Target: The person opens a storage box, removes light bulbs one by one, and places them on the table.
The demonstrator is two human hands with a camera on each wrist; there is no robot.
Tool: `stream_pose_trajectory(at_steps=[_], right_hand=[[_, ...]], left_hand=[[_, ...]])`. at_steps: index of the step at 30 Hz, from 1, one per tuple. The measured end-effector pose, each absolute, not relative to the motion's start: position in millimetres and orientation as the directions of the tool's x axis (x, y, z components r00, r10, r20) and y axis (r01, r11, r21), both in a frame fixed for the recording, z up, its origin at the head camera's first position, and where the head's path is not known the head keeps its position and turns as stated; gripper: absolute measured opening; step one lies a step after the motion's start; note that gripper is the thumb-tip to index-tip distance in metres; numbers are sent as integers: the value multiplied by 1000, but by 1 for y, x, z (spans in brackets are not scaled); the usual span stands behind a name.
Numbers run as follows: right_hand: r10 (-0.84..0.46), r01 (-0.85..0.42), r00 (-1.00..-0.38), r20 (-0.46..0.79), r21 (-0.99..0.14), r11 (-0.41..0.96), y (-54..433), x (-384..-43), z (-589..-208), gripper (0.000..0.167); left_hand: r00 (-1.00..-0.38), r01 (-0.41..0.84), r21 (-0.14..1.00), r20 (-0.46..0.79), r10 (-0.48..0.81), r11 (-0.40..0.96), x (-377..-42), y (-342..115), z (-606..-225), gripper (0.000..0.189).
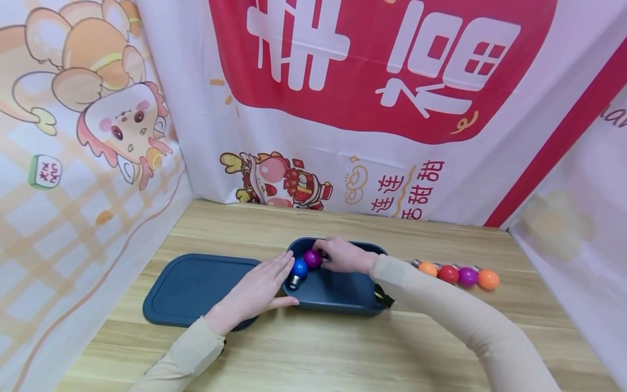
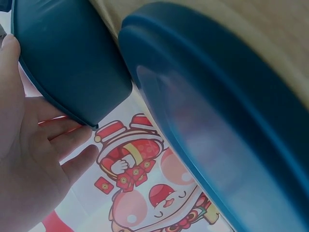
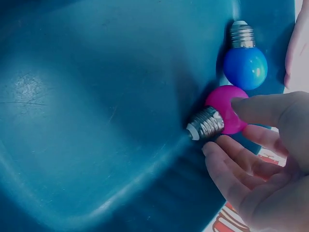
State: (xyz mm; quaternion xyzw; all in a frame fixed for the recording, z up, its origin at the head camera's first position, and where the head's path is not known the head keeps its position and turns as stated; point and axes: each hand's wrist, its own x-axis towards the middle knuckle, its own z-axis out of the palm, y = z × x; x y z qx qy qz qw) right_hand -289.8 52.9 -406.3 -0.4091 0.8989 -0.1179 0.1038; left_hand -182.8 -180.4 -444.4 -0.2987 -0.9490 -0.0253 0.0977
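Observation:
A dark blue box (image 1: 338,308) lies open on the wooden table, and both hands are at it. Inside, at its left end, a blue light bulb (image 1: 300,268) lies beside a magenta light bulb (image 1: 312,258), their globes close together. My right hand (image 1: 343,255) reaches into the box and pinches the magenta bulb, thumb on its globe and a finger behind it; its metal screw base (image 3: 206,123) points away from the palm. My left hand (image 1: 257,288) rests on the box's left rim with fingers extended, as the left wrist view also shows.
A dark blue lid (image 1: 196,288) lies flat left of the box, partly under the left forearm's line. Right of the box sits a row of bulbs: orange (image 1: 428,270), red (image 1: 448,274), purple (image 1: 467,276), orange (image 1: 488,279). Printed cloth (image 1: 303,136) hangs behind and at both sides.

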Motion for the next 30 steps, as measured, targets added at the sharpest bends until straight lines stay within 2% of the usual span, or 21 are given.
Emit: stream_pose_trajectory(at_steps=[7,18,23,30], right_hand=[[-761,-721,-643,-88,-264,640,47,-291,-405,22],[-743,-691,-647,-170,-280,666,44,-291,-409,40],[-750,-698,-634,-188,-278,659,47,-289,-408,37],[-757,-695,-637,-144,-317,645,63,-283,-398,35]], left_hand=[[-802,571,-15,202,561,821,-183,-180,-444,92],[-801,573,-19,199,564,820,-184,-179,-442,91],[-805,571,-10,189,562,821,-184,-180,-443,91],[-805,568,-22,191,561,823,-184,-179,-444,92]])
